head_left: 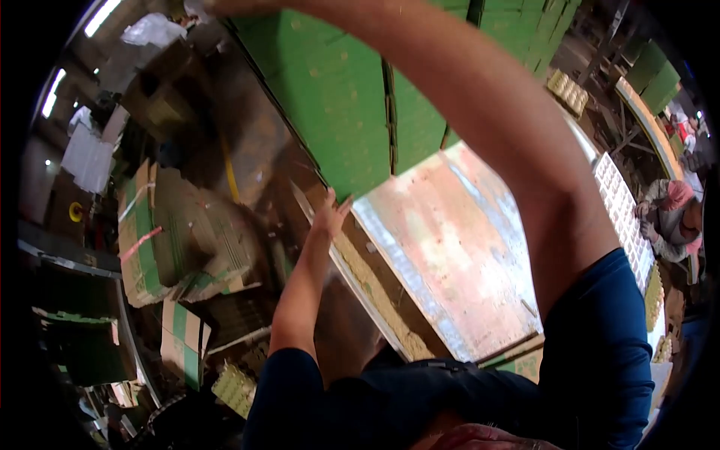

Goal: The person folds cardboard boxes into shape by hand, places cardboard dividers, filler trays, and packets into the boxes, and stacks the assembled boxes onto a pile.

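Note:
A tall green carton stands in front of me at the far end of a worn table. More green cartons are lined up against its right side. My left hand is at the carton's lower left corner, its fingers stretched out and apart against the edge. My right arm is raised and crosses over the cartons to the upper left. My right hand is by the carton's upper left edge, mostly cut off by the frame, so its fingers cannot be made out.
Bundled flat cardboard boxes lie on the left, with a smaller box below. An egg tray is near my left elbow. At right, white trays line up beside another person. A board edge runs along the table's left.

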